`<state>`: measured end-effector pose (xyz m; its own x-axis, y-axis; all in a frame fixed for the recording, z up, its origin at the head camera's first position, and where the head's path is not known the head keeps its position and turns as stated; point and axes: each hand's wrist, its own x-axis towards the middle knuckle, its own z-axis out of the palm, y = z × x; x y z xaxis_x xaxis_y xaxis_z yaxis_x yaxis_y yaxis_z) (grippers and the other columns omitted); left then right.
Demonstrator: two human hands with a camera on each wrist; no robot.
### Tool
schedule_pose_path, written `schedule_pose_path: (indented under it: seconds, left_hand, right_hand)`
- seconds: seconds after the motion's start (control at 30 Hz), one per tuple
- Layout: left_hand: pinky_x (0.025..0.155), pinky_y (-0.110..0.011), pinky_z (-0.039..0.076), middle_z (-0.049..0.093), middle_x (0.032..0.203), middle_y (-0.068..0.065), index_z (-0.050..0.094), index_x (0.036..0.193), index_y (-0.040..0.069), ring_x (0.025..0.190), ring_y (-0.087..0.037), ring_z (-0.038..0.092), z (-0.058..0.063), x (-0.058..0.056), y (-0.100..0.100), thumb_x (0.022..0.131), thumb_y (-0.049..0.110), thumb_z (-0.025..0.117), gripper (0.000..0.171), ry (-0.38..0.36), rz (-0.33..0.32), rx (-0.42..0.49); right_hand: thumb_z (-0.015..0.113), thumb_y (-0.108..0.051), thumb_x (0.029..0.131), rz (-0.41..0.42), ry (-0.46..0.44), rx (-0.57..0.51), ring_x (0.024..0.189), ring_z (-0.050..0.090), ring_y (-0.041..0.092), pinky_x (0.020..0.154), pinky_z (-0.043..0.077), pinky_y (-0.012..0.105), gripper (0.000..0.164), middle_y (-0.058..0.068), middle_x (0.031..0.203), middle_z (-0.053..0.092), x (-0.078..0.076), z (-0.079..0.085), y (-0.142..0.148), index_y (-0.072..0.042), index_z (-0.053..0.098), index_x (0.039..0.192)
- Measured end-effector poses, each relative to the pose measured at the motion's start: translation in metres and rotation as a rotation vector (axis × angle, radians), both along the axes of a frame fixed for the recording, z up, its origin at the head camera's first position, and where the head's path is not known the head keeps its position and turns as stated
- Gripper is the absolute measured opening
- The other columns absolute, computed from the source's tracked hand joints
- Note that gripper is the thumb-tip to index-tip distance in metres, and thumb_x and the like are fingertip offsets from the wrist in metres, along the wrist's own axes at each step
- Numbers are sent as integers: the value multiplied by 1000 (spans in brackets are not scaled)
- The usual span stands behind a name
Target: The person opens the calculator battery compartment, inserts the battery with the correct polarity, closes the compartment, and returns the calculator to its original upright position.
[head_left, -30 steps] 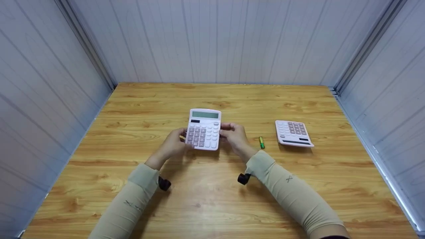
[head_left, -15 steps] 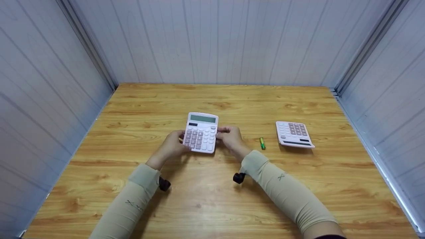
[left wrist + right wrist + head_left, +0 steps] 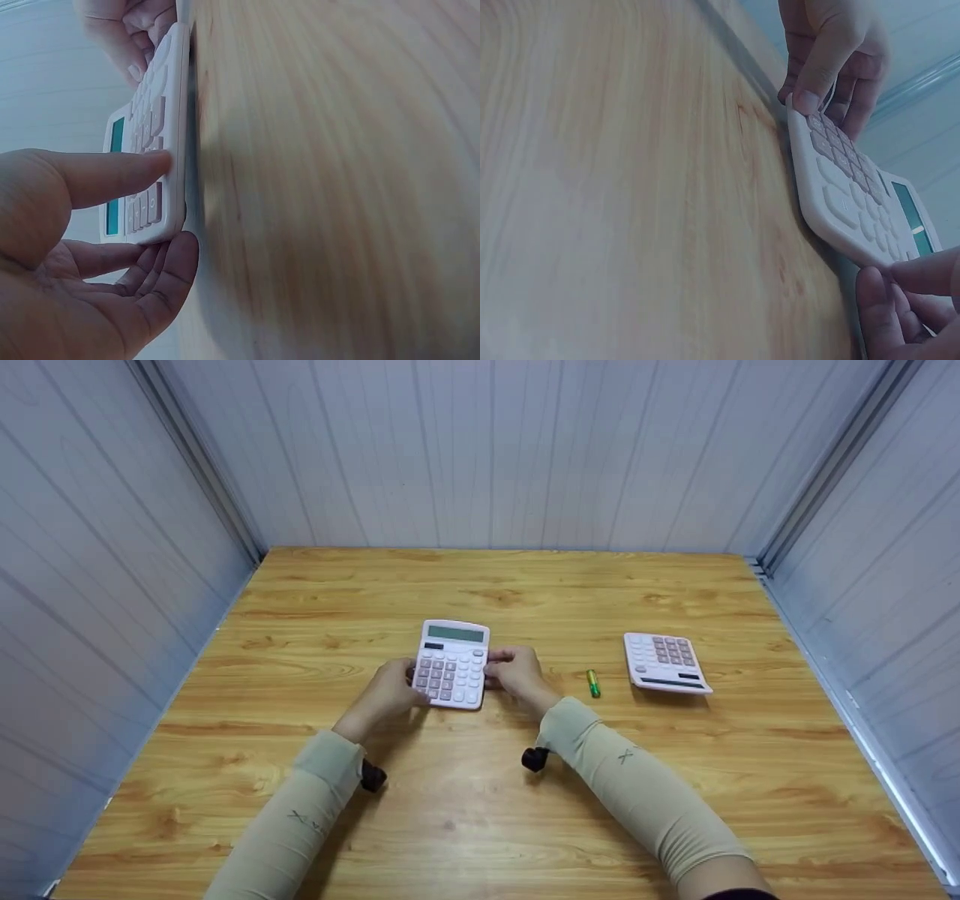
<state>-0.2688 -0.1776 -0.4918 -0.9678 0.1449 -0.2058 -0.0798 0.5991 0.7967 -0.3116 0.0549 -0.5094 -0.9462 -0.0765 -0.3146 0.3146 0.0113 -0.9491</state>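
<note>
A pale pink calculator (image 3: 452, 664) faces up at mid-table, its screen end toward the back wall. My left hand (image 3: 391, 688) grips its lower left corner; in the left wrist view the thumb (image 3: 127, 176) lies over the front edge by the keys and the other fingers curl at the side. My right hand (image 3: 517, 673) pinches the right edge, thumb and fingertips at the rim in the right wrist view, where the calculator (image 3: 840, 191) sits close over the wood. Its underside is hidden.
A green and yellow battery (image 3: 593, 683) lies right of my right hand. Beyond it a second pink calculator (image 3: 666, 661) rests with its screen end toward me. Panelled walls (image 3: 480, 457) stand behind and on both sides of the wooden table (image 3: 465, 825).
Both hands have brought the calculator a little toward me, to the left and lower. My right forearm has shifted left with it. The battery and second calculator stay in place.
</note>
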Motion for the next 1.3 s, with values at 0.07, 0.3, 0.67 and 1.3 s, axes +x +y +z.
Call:
schedule_pose_path:
  seconds: [0.07,0.3,0.67,1.3]
  left_hand:
    - [109,-45,55,72,128,-17,62,141,-6,113,-26,65,0,0,0,85,-10,71,57,-14,-2,-3]
    - [121,-49,48,66,142,-18,57,147,-6,127,-28,60,4,-3,0,89,-4,75,61,-106,24,-24]
    - [90,-34,56,73,115,-12,69,124,-4,101,-23,62,3,-4,-1,81,-3,76,44,-24,-48,-34]
    - [124,-57,44,49,158,-33,43,158,-9,143,-45,52,15,-18,8,94,7,78,75,65,48,-75]
  right_hand:
    - [64,16,97,0,-7,8,79,73,16,79,68,31,28,12,105,72,-1,0,0,10,71,123]
    - [67,13,97,12,-10,56,80,72,16,74,66,27,28,12,105,74,-4,1,2,9,72,124]
    - [68,11,97,28,8,111,73,72,14,72,66,27,25,9,100,72,-4,4,3,9,72,122]
    - [70,-2,101,42,180,175,93,70,22,88,66,39,40,7,105,66,-3,24,54,9,65,139]
